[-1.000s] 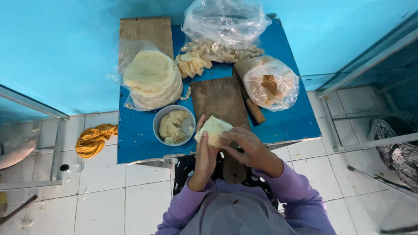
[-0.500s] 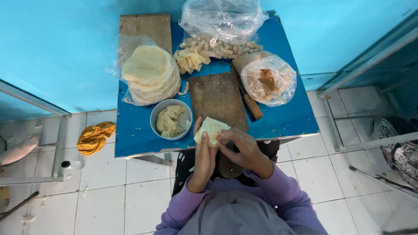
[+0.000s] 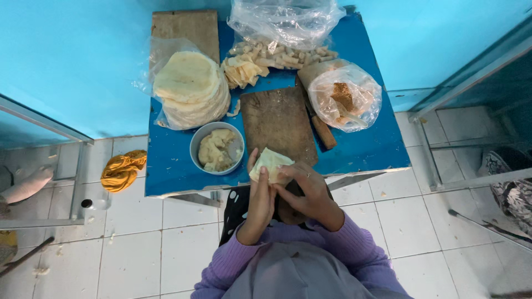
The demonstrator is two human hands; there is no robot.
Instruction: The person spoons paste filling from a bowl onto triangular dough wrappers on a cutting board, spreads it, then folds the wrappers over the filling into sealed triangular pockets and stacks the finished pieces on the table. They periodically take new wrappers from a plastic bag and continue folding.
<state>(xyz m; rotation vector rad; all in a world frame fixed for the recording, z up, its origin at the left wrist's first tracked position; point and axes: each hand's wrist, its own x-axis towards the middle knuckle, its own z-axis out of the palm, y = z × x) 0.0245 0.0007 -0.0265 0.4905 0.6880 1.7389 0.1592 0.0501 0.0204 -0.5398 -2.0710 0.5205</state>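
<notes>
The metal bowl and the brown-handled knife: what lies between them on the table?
The wooden cutting board lies between the bowl and the knife, seen in the head view.

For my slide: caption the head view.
Left hand and right hand fold a pale thin dough wrapper over a small blue table beside a grey filling bowl.
</notes>
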